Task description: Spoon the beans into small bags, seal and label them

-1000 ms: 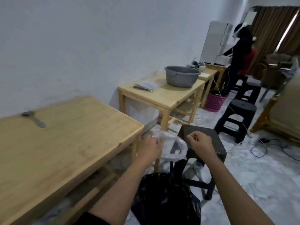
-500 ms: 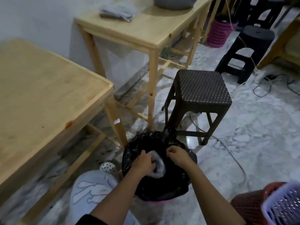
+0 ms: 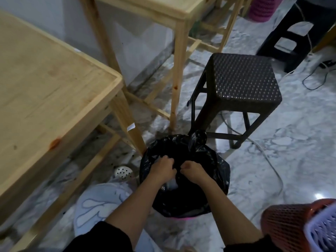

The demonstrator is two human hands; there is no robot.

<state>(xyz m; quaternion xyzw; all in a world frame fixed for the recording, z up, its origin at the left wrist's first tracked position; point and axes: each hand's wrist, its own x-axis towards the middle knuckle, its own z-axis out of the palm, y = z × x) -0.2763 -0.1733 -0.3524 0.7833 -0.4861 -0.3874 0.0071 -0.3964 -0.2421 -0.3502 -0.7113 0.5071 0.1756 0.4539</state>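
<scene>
Both arms have pushed deeper since half a second ago, so the crumpled clear plastic (image 3: 171,184) now sits low inside the black bin liner (image 3: 214,164) at lower centre, mostly hidden. The left grip (image 3: 161,169) is curled around the plastic; the right grip (image 3: 193,170) is clenched just beside it, though I cannot tell if it holds anything. The plastic looks thin, light, soft and slippery, best pinched at a bunched fold.

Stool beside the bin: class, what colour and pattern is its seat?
The stool seat is dark brown with a woven basket-weave pattern; the head view shows it.
</scene>
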